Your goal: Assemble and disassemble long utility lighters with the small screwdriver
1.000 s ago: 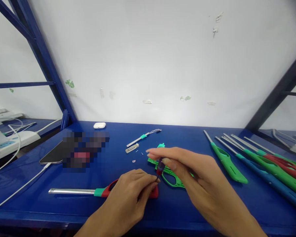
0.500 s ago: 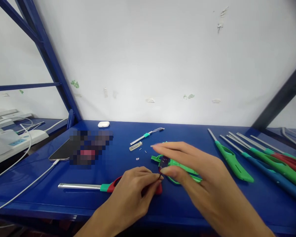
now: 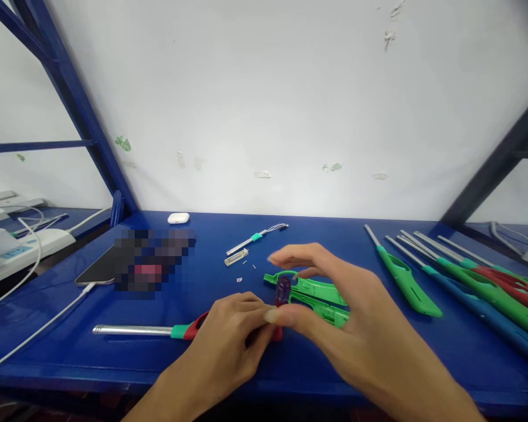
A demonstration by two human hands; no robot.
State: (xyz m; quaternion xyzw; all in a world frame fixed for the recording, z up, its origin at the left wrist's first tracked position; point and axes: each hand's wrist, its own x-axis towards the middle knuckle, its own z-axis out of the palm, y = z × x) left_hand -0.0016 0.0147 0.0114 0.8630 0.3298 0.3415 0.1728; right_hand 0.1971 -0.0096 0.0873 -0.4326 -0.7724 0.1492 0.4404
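A red stick lighter [image 3: 134,330] with a metal barrel lies on its side at the front, its handle mostly hidden beneath my left hand [image 3: 235,328]. That hand is closed over the handle, fingertips pinched where a small screwdriver [image 3: 283,290] stands upright with its dark purple, see-through grip on top. The shaft is hidden now. My right hand [image 3: 334,293] arches around the screwdriver, fingers apart and thumb near its base; it does not grip it. Just behind are two halves of an opened green lighter casing [image 3: 319,288], partly covered by the right hand.
On the blue table [image 3: 193,375] lie a loose barrel with wires [image 3: 246,242], a clear fuel tank [image 3: 236,257] and tiny parts [image 3: 239,280]. To the right are a green lighter [image 3: 407,281] and several others [image 3: 475,293]. A phone [image 3: 99,266] and white case [image 3: 178,218] sit left.
The right thumb and fingers have shifted around the screwdriver, and its grip now stands more upright and in plainer sight. The whole view has slid slightly; my left hand keeps its place on the lighter.
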